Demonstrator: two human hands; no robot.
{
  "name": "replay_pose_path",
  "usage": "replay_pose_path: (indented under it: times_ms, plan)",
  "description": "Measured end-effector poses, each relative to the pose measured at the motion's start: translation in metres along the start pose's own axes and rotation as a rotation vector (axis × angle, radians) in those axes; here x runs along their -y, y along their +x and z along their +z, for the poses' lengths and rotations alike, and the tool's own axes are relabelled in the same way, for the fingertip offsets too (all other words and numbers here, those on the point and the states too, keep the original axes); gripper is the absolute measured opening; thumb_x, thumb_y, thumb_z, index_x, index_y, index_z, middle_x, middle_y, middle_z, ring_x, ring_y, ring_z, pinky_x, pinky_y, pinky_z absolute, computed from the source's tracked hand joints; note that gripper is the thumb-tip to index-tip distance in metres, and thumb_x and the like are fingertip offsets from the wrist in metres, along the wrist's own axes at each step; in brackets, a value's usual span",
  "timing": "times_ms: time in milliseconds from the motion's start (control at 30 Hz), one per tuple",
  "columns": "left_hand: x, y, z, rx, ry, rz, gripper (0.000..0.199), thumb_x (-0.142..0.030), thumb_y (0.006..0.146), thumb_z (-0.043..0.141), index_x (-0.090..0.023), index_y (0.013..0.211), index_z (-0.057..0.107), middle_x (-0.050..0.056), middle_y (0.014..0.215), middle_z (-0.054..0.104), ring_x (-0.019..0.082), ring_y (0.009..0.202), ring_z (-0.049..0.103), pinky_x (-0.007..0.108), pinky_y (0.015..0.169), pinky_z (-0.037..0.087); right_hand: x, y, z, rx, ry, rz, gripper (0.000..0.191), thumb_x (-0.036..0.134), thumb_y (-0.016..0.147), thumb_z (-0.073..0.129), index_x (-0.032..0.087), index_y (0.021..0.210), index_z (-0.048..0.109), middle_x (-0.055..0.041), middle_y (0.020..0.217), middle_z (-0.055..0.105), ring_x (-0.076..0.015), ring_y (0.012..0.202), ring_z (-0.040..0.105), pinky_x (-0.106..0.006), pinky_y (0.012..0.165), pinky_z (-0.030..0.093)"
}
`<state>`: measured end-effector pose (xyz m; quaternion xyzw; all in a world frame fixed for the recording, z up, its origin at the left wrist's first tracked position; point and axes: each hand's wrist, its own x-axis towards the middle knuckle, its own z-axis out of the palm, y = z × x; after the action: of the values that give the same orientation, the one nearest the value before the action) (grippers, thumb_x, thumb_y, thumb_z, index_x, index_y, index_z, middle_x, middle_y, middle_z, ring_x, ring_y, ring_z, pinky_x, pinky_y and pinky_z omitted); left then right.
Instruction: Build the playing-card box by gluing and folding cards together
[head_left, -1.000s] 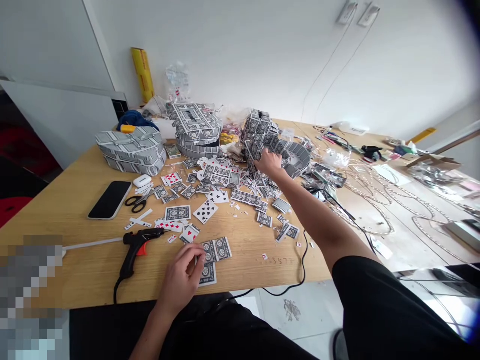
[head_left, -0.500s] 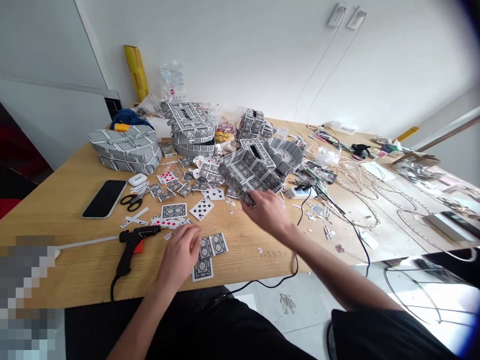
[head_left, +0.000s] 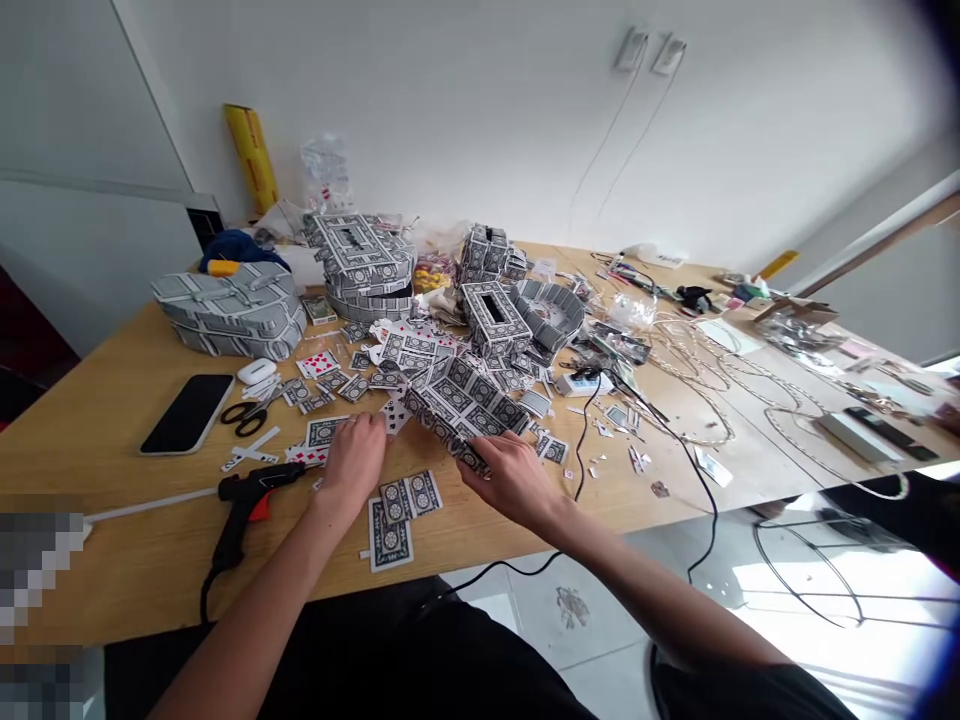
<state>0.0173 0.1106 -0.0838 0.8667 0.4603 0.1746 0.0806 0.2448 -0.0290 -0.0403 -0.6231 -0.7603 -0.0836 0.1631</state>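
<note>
Watching remotely, I see the right hand (head_left: 517, 480) with fingers clamped on the near wall of an open playing-card box (head_left: 465, 400), mid-table among loose cards. Whether the fingers of the left hand (head_left: 356, 450), just left, are together I cannot tell. I judge walls and floor assembled; the top is uncovered, and card backs (head_left: 390, 540) lie loose nearer the edge.

Gripping open-topped card box (head_left: 465, 400) by its near side with right hand (head_left: 514, 480). Holding left hand (head_left: 356, 458) at loose cards (head_left: 324, 432); touching or not, cannot tell. Near table's (head_left: 469, 520) front edge, between forearms: overlapping face-down cards (head_left: 391, 545). Farther left along same edge: glue gun (head_left: 238, 510). Toward left edge: phone (head_left: 187, 413), with scissors (head_left: 246, 418) just beside. Toward back edge: stacked card-covered boxes (head_left: 360, 255).
</note>
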Motion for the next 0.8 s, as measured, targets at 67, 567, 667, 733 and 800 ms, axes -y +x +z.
replay_pose_path:
  times_ms: [67,567,667,733,800]
  plan:
    - [-0.001,0.002,-0.001,-0.036,-0.019,-0.021,0.02,-0.015,0.09,0.068,-0.011,0.109,0.072,0.025,0.113,0.073,0.045,0.113,0.07,0.052,0.097,0.053,-0.001,0.002,-0.002,-0.006,0.004,-0.002,0.018,0.026,0.1,0.067,0.023,0.084,0.06,-0.0026,0.073,0.074,-0.0195,0.063,0.064,-0.034,0.071,0.039]
    - [0.042,-0.06,-0.052,-0.427,-0.709,-0.479,0.032,-0.052,0.094,0.073,-0.024,0.097,0.057,0.0,0.089,0.075,0.02,0.068,0.077,0.027,0.059,0.056,0.008,0.012,0.009,0.162,0.207,-0.34,0.013,0.023,0.107,0.061,0.019,0.101,0.072,-0.006,0.083,0.074,-0.0233,0.078,0.068,-0.041,0.086,0.051]
    - [0.038,-0.078,-0.059,-0.48,-0.786,-0.498,0.034,-0.051,0.091,0.079,-0.023,0.102,0.063,0.001,0.098,0.076,0.017,0.067,0.076,0.025,0.06,0.058,-0.01,0.018,0.016,0.202,0.255,-0.377,0.011,0.023,0.105,0.065,0.019,0.108,0.075,-0.0076,0.089,0.077,-0.026,0.087,0.072,-0.049,0.099,0.054]
    - [0.032,-0.086,-0.061,-0.495,-0.801,-0.504,0.032,-0.048,0.09,0.081,-0.022,0.105,0.069,0.002,0.097,0.077,0.015,0.068,0.073,0.023,0.061,0.059,-0.023,0.024,0.019,0.224,0.28,-0.366,0.013,0.02,0.101,0.072,0.022,0.113,0.077,-0.0083,0.098,0.081,-0.0289,0.101,0.075,-0.058,0.112,0.051]
    - [0.025,-0.091,-0.063,-0.49,-0.847,-0.506,0.029,-0.046,0.09,0.083,-0.02,0.101,0.074,0.002,0.092,0.078,0.013,0.066,0.068,0.022,0.059,0.057,-0.031,0.032,0.018,0.25,0.298,-0.344,0.024,0.018,0.094,0.081,0.024,0.117,0.078,-0.0093,0.107,0.083,-0.0324,0.114,0.075,-0.066,0.12,0.044]
